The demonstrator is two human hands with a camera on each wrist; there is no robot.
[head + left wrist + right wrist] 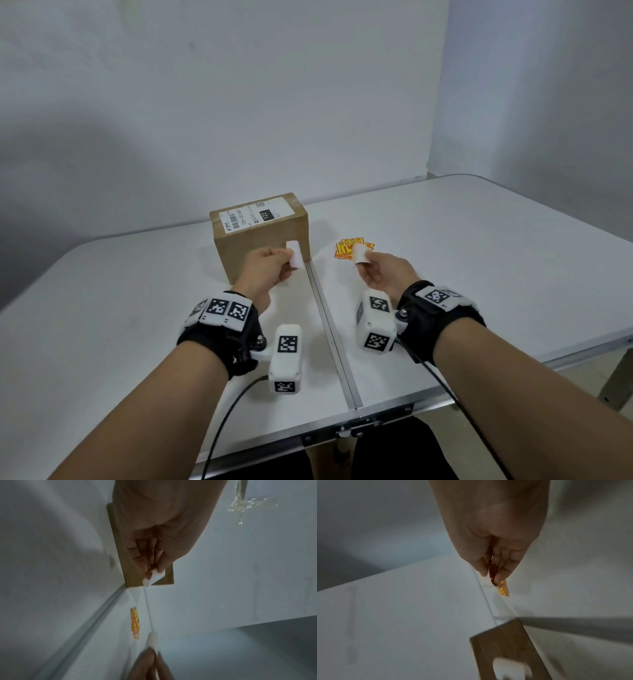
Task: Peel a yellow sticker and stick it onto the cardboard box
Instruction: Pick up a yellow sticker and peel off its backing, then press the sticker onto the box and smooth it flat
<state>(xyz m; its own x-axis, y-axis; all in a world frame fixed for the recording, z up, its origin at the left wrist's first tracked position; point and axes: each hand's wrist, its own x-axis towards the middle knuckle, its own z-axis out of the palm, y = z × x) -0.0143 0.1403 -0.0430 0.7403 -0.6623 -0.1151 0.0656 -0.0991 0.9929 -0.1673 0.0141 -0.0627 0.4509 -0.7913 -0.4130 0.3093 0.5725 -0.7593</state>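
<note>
Your head view is bright and evenly lit, sharp at centre; a broad soft shadow falls on the wall (85, 164) at left, and the table (479, 240) edges bow from wide-angle distortion. Both your wrist views are dim, bluish and motion-blurred; the cardboard box (505, 649) smears.

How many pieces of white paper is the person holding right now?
2. One white piece is pinched in the left hand, in front of the cardboard box. The other white piece is pinched in the right hand, before the yellow stickers on the table.
</note>
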